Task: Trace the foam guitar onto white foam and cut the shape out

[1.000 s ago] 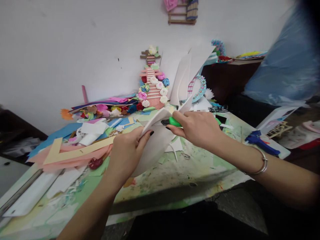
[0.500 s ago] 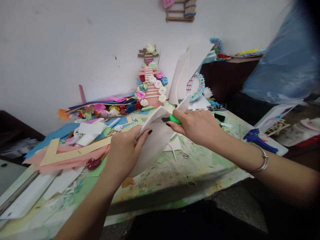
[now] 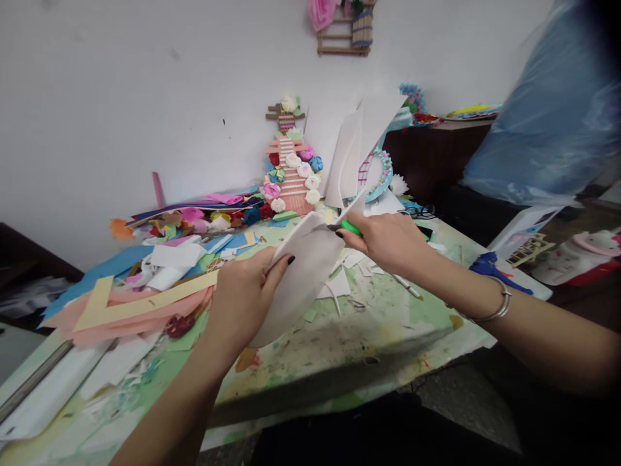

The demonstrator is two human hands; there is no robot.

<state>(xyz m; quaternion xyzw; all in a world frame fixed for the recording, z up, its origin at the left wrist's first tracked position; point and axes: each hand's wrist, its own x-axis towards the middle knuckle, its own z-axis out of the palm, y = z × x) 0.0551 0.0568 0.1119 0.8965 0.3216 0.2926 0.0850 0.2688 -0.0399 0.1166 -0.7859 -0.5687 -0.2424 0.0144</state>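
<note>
A white sheet (image 3: 298, 285) is standing tilted above the near middle of the table (image 3: 388, 323), its upper part curving. The left hand (image 3: 245, 291) is pinching its left edge, the thumb pressing on the near face and the other fingers hiding behind, so their spread cannot be told. The right hand (image 3: 391, 239) is closing its fingers around a green knife (image 3: 350, 227), whose blade is pointing left and meeting the sheet near its top; how deep it is going cannot be told. A bracelet (image 3: 505, 301) is circling the right wrist. White scraps are lying just beyond the sheet, to its right. To the left, a yellow strip (image 3: 169, 294) is resting over pink paper (image 3: 116, 318). On the far side, a flowered guitar (image 3: 294, 188) is leaning against the wall (image 3: 145, 84), with a blue ring (image 3: 385, 171) standing right of it. Farther right, a glue gun (image 3: 492, 266) is lying near a plastic bag (image 3: 543, 129).
</note>
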